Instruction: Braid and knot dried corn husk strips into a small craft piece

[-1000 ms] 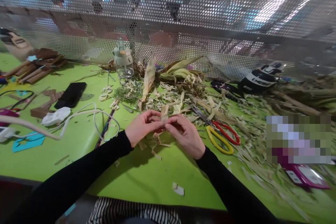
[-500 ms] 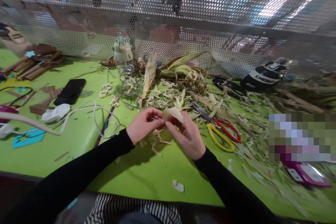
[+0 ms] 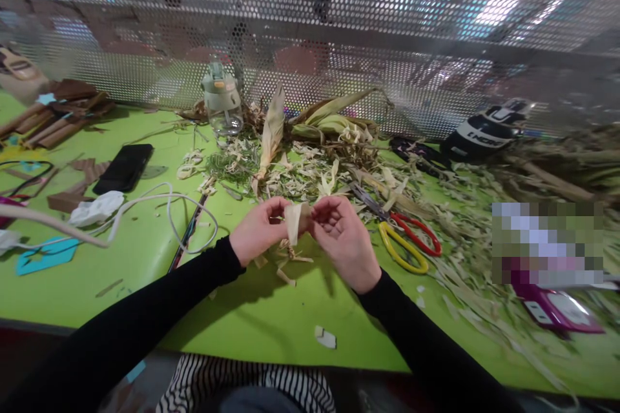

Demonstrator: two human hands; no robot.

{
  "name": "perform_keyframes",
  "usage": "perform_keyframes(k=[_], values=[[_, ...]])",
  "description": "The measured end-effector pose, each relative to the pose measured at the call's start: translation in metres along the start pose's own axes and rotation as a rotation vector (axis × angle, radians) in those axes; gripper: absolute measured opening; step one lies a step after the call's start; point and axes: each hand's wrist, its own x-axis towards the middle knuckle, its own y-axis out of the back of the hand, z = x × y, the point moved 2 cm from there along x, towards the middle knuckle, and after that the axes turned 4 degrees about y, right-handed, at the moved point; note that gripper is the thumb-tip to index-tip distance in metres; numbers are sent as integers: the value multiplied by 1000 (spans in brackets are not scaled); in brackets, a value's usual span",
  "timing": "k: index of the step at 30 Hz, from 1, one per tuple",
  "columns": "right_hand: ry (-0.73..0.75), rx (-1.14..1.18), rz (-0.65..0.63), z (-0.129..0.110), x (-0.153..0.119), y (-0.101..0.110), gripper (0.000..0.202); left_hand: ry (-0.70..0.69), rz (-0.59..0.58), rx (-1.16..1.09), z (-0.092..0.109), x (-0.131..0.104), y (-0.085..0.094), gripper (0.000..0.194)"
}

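From the head view, your 2 hands meet in front of you over the green table (image 3: 271,329), with a pale strip of husk (image 3: 294,222) between them. Your left hand (image 3: 259,231) has its thumb and fingers closed on the strip's left side; the strip lies at the fingertips, well clear of the palm, and partly covers them. A broad flap of it hangs down, just beside your left thumb. Your right hand (image 3: 345,244) pinches the strip's right edge at the tips of thumb and forefinger, its other fingers curled loosely behind.

Below the strip, a few thin curled scraps (image 3: 287,274) lie on the table. Beyond your hands spreads a heap of shredded husk (image 3: 310,171), with 1 tapered husk (image 3: 272,132) pointing upward from it. The scissors (image 3: 385,213), 1 handle loop red and 1 yellow, lie near your right hand, untouched.
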Motion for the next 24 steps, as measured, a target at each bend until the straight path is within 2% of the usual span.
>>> perform_keyframes(k=[3, 7, 12, 17, 24], values=[[33, -32, -44, -4, 1, 2, 19, 26, -25, -42, 2, 0, 1, 32], [170, -218, -128, -11, 4, 5, 5, 137, -76, -190, 2, 0, 3, 17], [343, -379, -179, -13, 7, 10, 7, 268, -135, -311, 4, -2, 6, 4], [530, -513, -175, -16, 8, 12, 11, 329, -147, -358, 5, -3, 6, 9], [621, -666, -197, -19, 7, 12, 12, 334, -124, -382, 1, -3, 4, 10]])
